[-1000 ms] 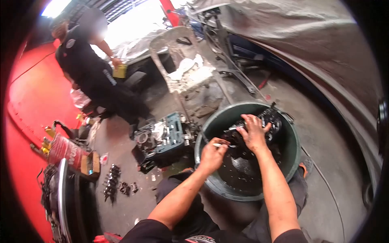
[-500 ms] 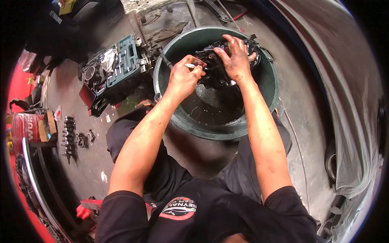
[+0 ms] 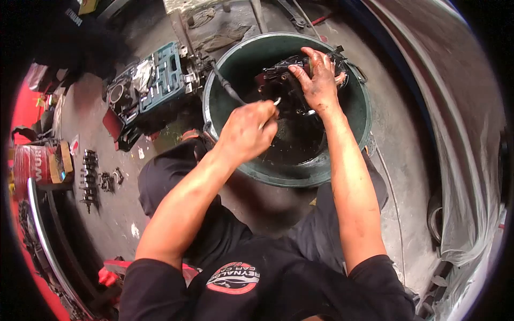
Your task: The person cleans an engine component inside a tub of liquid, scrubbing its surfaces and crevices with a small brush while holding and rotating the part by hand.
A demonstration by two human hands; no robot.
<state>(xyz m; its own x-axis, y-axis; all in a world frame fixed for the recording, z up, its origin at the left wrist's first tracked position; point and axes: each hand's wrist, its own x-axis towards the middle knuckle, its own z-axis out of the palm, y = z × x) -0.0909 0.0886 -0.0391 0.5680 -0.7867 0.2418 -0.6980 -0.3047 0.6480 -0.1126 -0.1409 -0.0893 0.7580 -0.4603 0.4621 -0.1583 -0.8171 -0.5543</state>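
A large green tub [image 3: 350, 125] with dark liquid in it stands between my knees. Inside it, a black, wet metal part [image 3: 289, 80] is tilted near the far wall. My right hand [image 3: 320, 85] grips the right end of this part, thumb on top and fingers over its far side. Closer to me and lower left, my left hand [image 3: 249, 131] is closed round a small pale tool [image 3: 277, 100], whose tip shows past the knuckles. A dark hose or handle [image 3: 227, 88] crosses the tub's left rim beside my left hand.
An open teal tool case [image 3: 167, 75] lies left of the tub. A crankshaft-like part [image 3: 89, 179] and small metal pieces [image 3: 108, 181] are on the floor further left. Someone in dark clothes [image 3: 75, 40] is at the upper left. A plastic sheet [image 3: 455, 134] hangs at the right.
The view has tilted down since the first frame. My left hand has moved back from the black part, toward me, and turned. My right hand stays on the part.
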